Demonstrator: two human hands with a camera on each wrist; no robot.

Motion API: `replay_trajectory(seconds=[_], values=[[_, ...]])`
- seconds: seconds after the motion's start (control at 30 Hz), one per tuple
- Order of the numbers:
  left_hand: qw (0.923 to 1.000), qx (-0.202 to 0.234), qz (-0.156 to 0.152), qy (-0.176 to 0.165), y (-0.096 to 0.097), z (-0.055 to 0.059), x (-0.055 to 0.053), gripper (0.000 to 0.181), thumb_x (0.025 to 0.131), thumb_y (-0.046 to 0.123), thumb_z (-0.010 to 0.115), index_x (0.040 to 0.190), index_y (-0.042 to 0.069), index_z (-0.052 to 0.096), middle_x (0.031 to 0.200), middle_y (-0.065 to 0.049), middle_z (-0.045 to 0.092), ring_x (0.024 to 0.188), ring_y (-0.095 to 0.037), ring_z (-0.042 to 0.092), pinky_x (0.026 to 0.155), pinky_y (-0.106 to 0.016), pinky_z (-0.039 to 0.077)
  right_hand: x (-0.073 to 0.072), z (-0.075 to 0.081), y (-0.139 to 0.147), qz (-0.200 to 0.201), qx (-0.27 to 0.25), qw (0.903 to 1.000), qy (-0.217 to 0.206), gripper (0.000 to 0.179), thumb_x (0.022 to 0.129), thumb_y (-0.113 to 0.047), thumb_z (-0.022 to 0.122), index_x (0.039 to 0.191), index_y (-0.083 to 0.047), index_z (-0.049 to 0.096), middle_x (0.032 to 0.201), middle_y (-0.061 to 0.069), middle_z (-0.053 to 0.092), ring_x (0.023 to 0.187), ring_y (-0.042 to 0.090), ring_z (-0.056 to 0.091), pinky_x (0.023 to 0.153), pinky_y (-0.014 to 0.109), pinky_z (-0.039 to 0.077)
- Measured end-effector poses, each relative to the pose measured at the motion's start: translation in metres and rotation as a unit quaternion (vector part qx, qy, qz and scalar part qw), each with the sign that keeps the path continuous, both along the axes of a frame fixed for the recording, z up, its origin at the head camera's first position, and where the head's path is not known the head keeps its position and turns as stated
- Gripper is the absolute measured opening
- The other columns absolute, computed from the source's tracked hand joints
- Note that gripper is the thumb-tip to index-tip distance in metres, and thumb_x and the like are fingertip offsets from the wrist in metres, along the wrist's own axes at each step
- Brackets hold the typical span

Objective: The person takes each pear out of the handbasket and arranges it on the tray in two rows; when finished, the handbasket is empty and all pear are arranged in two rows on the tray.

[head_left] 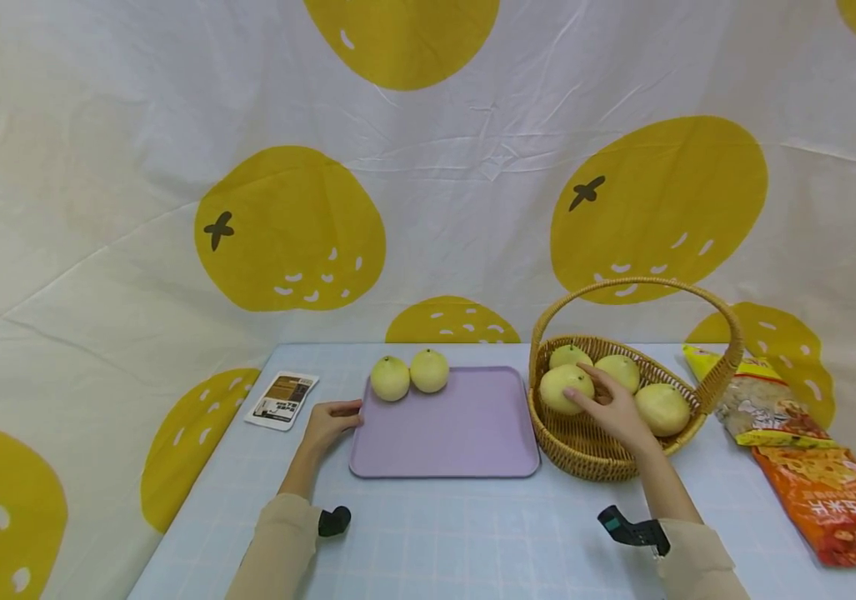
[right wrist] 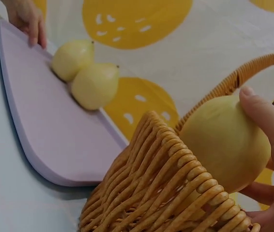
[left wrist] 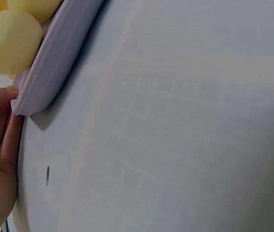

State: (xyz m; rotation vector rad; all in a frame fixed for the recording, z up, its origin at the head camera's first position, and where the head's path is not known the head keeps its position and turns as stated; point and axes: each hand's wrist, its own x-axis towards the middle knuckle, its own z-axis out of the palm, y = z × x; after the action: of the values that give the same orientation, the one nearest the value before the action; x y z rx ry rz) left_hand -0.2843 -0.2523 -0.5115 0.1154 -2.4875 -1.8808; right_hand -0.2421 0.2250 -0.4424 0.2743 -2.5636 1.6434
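My left hand (head_left: 329, 425) pinches the left rim of a lilac tray (head_left: 450, 442), the thumb on the rim and the fingers lower down in the left wrist view. Two pale yellow round pears (head_left: 390, 378) sit side by side at the tray's far left corner. My right hand (head_left: 615, 408) holds another pear (right wrist: 224, 140) between thumb and fingers, inside the near left part of a wicker basket (head_left: 585, 462). Behind and beside it in the basket lie several more pears (head_left: 663, 408). The held pear's underside is partly hidden by the basket rim in the right wrist view.
The basket's tall handle (head_left: 638, 283) arches over the fruit. A white and brown packet (head_left: 282, 401) lies left of the tray. Right of the basket are a yellow-edged snack bag (head_left: 765, 404) and an orange snack bag (head_left: 833, 504). A fruit-printed cloth (head_left: 465, 208) hangs behind the table.
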Motion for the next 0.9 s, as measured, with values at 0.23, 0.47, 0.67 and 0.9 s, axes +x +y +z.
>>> replay_trajectory(seconds=[0.23,0.47,0.67,0.9], values=[[1.0000,0.004,0.001,-0.001,0.000,0.001,0.000,0.038,0.075,-0.003,0.073,0.112,-0.009,0.064,0.110,-0.023,0.065,0.105,-0.031,0.062,0.083,-0.025,0.053,0.008,0.006,0.000,0.005,-0.055,0.9985,-0.002,0.064,0.092,-0.024,0.062,0.144,-0.002,0.032,0.140,0.025,0.038,0.093,-0.001,0.057,0.072,0.028,0.056],[0.9999,0.012,0.001,0.000,-0.001,0.001,0.000,0.038,0.075,-0.004,0.072,0.111,-0.010,0.063,0.110,-0.023,0.065,0.106,-0.032,0.061,0.081,-0.023,0.053,0.016,0.017,-0.002,0.022,-0.074,0.9970,0.004,0.063,0.092,-0.020,0.062,0.144,-0.001,0.033,0.138,0.024,0.040,0.095,-0.006,0.056,0.072,0.027,0.056],[1.0000,0.008,0.000,-0.003,0.000,0.002,0.000,0.038,0.075,-0.004,0.072,0.112,-0.009,0.064,0.111,-0.023,0.065,0.108,-0.033,0.060,0.083,-0.025,0.053,0.021,0.020,-0.006,0.030,-0.078,0.9964,0.015,0.060,0.091,-0.016,0.062,0.142,0.002,0.036,0.131,0.027,0.045,0.092,-0.002,0.059,0.071,0.028,0.056],[1.0000,0.008,0.002,-0.002,0.001,0.002,0.002,0.038,0.075,-0.004,0.072,0.111,-0.009,0.064,0.110,-0.023,0.065,0.107,-0.032,0.061,0.082,-0.025,0.053,0.025,0.022,-0.011,0.040,-0.062,0.9971,0.016,0.059,0.091,-0.017,0.063,0.141,-0.002,0.038,0.131,0.027,0.047,0.092,0.005,0.061,0.073,0.032,0.056]])
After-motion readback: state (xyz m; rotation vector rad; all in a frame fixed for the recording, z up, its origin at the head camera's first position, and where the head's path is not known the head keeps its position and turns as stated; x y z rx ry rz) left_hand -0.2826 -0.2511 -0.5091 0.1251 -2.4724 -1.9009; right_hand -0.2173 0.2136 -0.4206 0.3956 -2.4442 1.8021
